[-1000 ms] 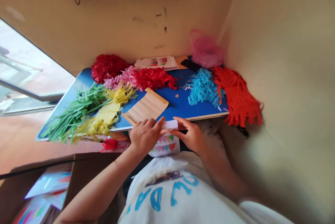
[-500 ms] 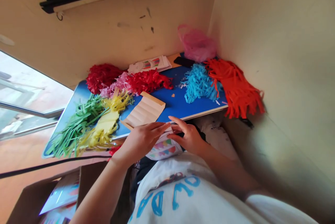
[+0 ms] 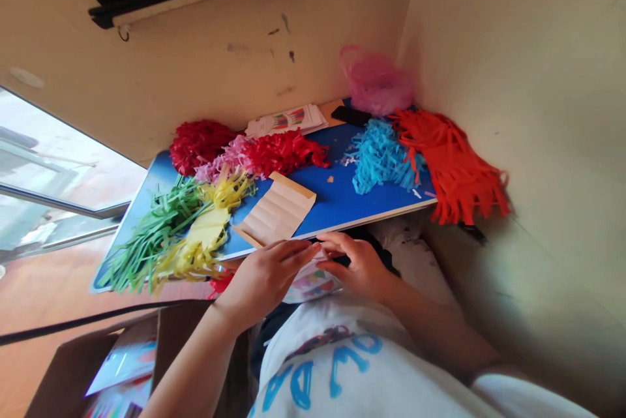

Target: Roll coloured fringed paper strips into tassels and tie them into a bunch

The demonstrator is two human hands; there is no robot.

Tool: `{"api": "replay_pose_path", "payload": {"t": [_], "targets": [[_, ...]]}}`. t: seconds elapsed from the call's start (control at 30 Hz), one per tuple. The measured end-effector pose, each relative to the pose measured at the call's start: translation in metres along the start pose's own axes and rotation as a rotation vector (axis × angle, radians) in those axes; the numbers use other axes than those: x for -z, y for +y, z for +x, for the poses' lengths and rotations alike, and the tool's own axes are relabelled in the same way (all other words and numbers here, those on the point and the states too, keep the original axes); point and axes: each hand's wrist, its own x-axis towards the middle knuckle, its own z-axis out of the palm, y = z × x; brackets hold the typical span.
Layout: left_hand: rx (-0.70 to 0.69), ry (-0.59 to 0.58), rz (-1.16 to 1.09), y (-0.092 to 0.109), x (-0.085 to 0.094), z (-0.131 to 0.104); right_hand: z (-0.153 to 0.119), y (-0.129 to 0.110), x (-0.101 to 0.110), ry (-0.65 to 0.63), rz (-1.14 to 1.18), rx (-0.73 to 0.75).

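Note:
Just past the front edge of the blue table [image 3: 342, 203], over my lap, is a white packet with coloured prints [image 3: 313, 282]. My left hand [image 3: 271, 274] has its fingers pressed together on the packet's upper left side. At its upper right, my right hand [image 3: 355, 265] pinches the top edge between thumb and fingers. Part of the packet is hidden under my hands. An unfolded brown paper piece with creases [image 3: 276, 209] lies on the table in front of my left hand.
Fringes on the table: green [image 3: 156, 232], yellow [image 3: 208, 229], red [image 3: 286, 154], blue [image 3: 381, 157], and orange-red [image 3: 454, 164] over the right edge. Behind are printed sheets [image 3: 288, 120], a black phone [image 3: 351, 115], a pink bag [image 3: 376, 82]. A cardboard box [image 3: 169, 340] stands lower left.
The fingers of my right hand have closed in on the packet's top edge; before, the index finger was raised. The whole view has shifted slightly.

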Motion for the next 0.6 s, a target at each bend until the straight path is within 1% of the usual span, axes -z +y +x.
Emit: {"api": "replay_pose_path", "payload": {"t": [0.07, 0.13, 0.23, 0.4, 0.6], "targets": [[-0.017, 0.024, 0.01, 0.001, 0.002, 0.0, -0.001, -0.003, -0.001, -0.017, -0.05, 0.013], [-0.047, 0.077, 0.014, 0.003, 0.003, 0.002, -0.002, -0.006, -0.002, -0.041, -0.082, 0.024], [-0.075, 0.14, 0.005, 0.007, 0.002, 0.004, -0.005, -0.009, -0.002, -0.066, -0.078, 0.036], [-0.086, 0.13, 0.016, 0.011, 0.001, 0.005, -0.006, -0.012, 0.0, -0.064, -0.087, 0.032], [-0.114, 0.101, 0.054, 0.009, 0.002, 0.0, -0.005, -0.015, 0.0, -0.065, -0.066, 0.022]]}}
